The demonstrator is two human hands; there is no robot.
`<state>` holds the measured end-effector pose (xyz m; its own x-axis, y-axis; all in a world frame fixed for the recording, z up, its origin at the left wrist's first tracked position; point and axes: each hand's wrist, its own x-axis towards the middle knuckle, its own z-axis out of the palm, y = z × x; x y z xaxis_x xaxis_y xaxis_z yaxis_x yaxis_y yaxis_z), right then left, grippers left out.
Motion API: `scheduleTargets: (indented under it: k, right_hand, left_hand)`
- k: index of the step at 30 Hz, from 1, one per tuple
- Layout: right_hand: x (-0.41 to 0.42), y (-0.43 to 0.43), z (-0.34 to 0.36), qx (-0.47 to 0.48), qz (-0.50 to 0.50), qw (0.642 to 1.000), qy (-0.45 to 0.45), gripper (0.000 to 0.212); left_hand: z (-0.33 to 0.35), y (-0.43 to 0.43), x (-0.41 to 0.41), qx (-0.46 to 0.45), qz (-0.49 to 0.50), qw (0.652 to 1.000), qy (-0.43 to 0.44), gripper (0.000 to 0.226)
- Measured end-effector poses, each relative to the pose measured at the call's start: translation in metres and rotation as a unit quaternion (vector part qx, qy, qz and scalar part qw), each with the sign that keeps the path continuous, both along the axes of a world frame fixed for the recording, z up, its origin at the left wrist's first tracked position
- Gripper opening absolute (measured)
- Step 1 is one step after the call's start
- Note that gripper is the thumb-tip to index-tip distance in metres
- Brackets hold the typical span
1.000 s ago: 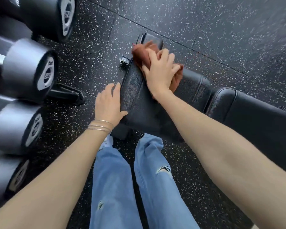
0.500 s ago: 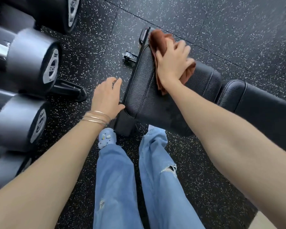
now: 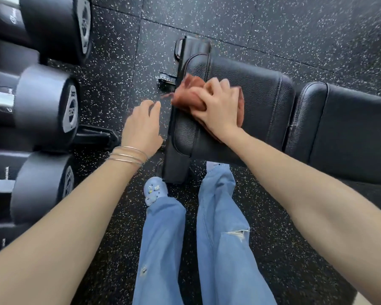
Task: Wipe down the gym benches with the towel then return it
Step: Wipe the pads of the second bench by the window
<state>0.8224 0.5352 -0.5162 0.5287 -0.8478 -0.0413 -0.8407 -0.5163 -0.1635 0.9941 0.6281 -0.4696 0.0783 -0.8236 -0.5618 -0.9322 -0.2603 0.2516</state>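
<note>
The right hand [image 3: 218, 108] grips the rust-coloured towel [image 3: 188, 93] in a bunch, fingers curled round it, and presses it on the seat pad [image 3: 262, 95] of the gym bench, near the pad's end edge. The left hand [image 3: 141, 126] holds nothing, its fingers relaxed, just beside that end (whether it touches the frame cannot be told). The step in hand looks like wiping the seat pad. To do it well, the towel is better spread flat under the palm, so more cloth meets the leather. Strokes should overlap and cover the stitched seam and rounded edges, then go on to the back pad [image 3: 350, 133].
</note>
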Motion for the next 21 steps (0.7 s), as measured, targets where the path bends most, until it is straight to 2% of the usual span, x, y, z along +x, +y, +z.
scheduleTargets:
  k: [3,5,7,11,14,16,18,21]
  right_hand:
    - [0.04,-0.045,0.012,0.034,-0.192,0.98,0.035,0.04]
    - [0.049,-0.05,0.011,0.047,-0.226,0.972,0.037,0.041]
    - [0.042,-0.023,0.009,0.034,-0.2,0.979,0.027,0.041]
    - [0.001,0.074,-0.002,0.003,-0.038,0.999,-0.016,0.049]
    - [-0.039,0.106,-0.005,0.015,0.051,0.998,-0.016,0.057]
    - [-0.074,0.111,-0.003,0.022,-0.017,1.0,-0.014,0.055]
    - [-0.112,0.107,0.0,0.014,-0.162,0.987,-0.011,0.045]
    - [-0.136,0.089,0.007,0.014,-0.393,0.919,-0.014,0.034]
  left_hand:
    - [0.002,0.0,0.006,-0.005,-0.017,1.0,0.004,0.076]
    - [0.003,-0.001,0.011,-0.014,-0.024,1.0,0.004,0.074]
    - [0.004,-0.003,0.015,-0.023,-0.023,0.999,0.007,0.07]
    - [0.002,-0.008,0.014,-0.051,-0.022,0.998,0.021,0.06]
    - [0.0,-0.009,0.002,-0.054,-0.024,0.997,0.042,0.057]
    - [-0.001,-0.007,-0.009,-0.049,-0.04,0.996,0.059,0.058]
    - [-0.003,-0.005,-0.02,-0.04,-0.06,0.995,0.071,0.062]
    - [-0.004,-0.003,-0.035,-0.032,-0.073,0.994,0.069,0.068]
